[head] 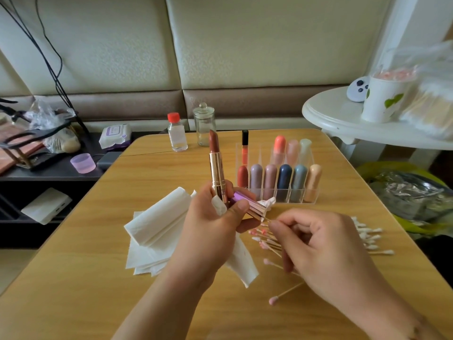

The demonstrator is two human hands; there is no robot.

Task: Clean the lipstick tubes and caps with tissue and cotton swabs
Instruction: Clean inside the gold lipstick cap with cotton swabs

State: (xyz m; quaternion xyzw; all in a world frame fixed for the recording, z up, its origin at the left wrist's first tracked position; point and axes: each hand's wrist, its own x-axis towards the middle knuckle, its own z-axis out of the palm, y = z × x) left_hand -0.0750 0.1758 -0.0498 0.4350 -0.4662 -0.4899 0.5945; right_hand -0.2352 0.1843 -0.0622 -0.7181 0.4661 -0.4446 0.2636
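Pink-stained swabs near the bench's right edge suggest cleaning is underway; left hand grips lipstick and cap, right hand pinches a swab, probably inside the cap; racked tubes remain.

Single head-worn wide-angle view, looking forward and down from above the near edge of the light wooden tabletop. Close to the left hand and right hand, both low in the picture, forearms entering from the bottom edge. Facing across the tabletop toward the cream padded wall panel beyond its far edge. Wide enough to take in the dark low shelf unit left of the tabletop and the white round side table at its far right. Straight lines bowed toward the picture's edges. No second view to share the scene with.
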